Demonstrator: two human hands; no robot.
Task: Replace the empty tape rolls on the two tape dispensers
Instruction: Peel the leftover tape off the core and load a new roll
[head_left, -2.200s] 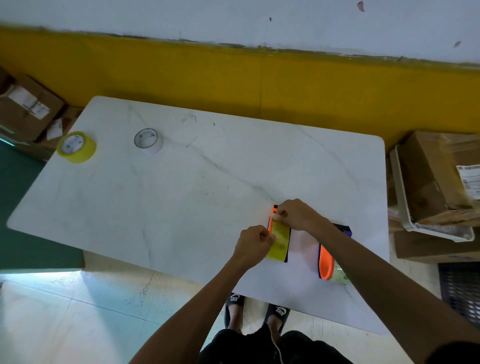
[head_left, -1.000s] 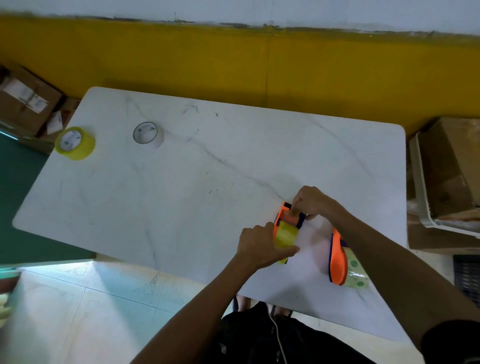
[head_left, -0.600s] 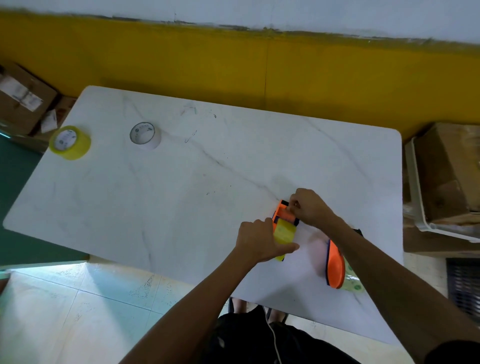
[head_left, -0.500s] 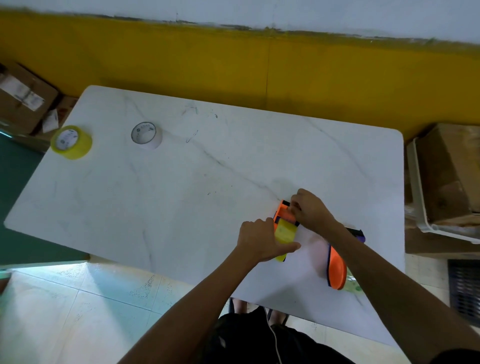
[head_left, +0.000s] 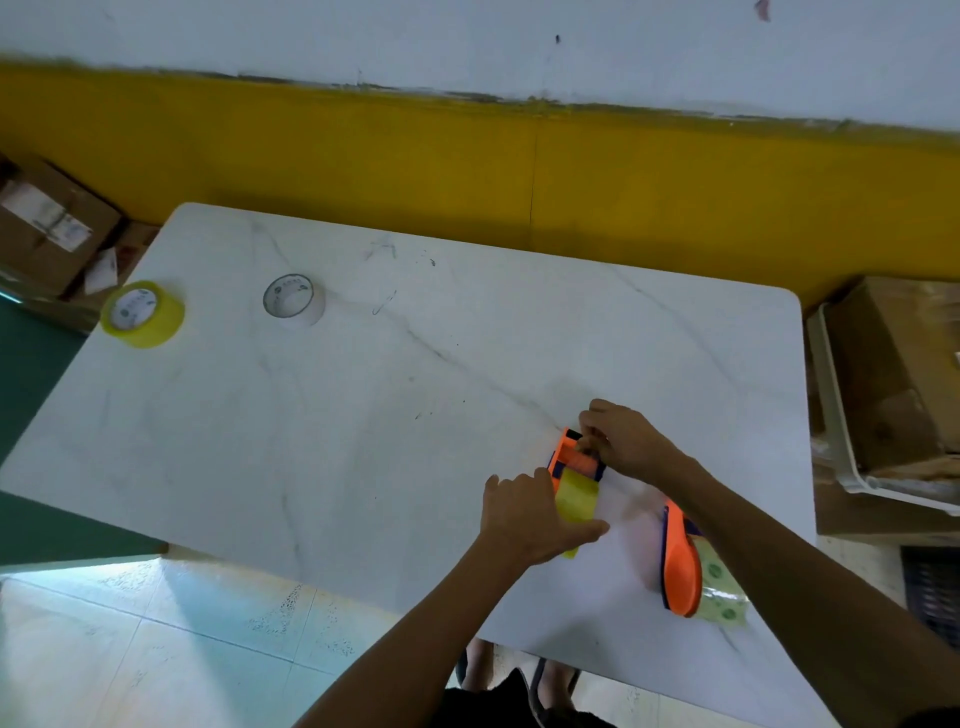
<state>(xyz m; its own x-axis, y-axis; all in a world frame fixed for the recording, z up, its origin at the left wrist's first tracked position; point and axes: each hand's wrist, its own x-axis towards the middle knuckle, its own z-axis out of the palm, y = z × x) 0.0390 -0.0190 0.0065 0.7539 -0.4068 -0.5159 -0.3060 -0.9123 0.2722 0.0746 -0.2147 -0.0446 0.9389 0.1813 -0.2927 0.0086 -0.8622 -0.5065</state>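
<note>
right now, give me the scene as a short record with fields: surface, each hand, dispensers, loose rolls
surface: white marble-look table
left hand: gripping the yellow tape roll on the near dispenser
right hand: fingers pinching at the dispenser's far end
second dispenser: orange, lying by the right forearm, clear roll on it
loose rolls: yellow roll at far left edge; whitish roll beside it, apart
around table: cardboard boxes on the floor

We see cardboard boxes (head_left: 49, 228) left of the white table (head_left: 363, 415), another in a white tray (head_left: 831, 415) right
</note>
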